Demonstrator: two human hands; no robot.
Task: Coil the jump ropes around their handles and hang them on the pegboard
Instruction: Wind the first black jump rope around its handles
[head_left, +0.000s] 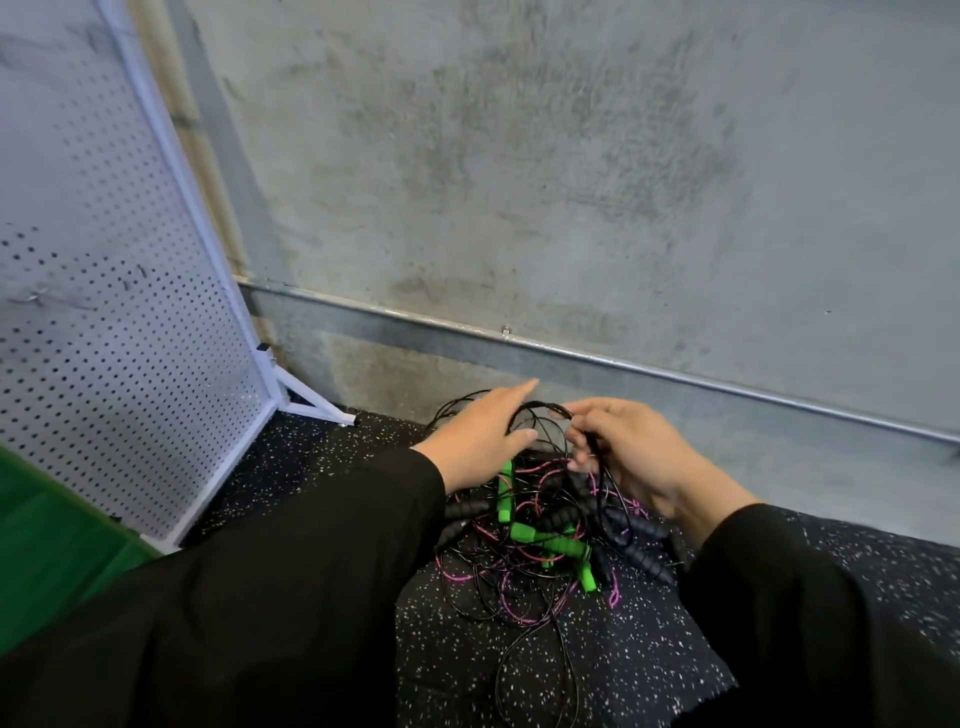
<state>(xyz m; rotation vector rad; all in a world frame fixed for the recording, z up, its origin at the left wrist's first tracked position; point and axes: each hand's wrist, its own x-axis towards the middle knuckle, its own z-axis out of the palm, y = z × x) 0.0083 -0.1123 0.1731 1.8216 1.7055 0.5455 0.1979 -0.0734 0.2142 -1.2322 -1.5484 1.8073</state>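
A rough concrete wall (519, 156) rises beyond the fingers; a white perforated pegboard (114, 312) stands left. Below them, tangled thin jump ropes (540, 540) with ribbed handles lie on speckled rubber floor (597, 675). Right hand (628, 452) pinches black cord; left hand (480, 436) lies straight-fingered.

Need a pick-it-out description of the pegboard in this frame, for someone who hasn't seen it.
Start at the grey concrete wall and look to its left end. Standing there on the speckled dark floor is the pegboard, a tall white panel on angled feet, left of the jump rope pile. It is the only white surface, covered in rows of small holes.
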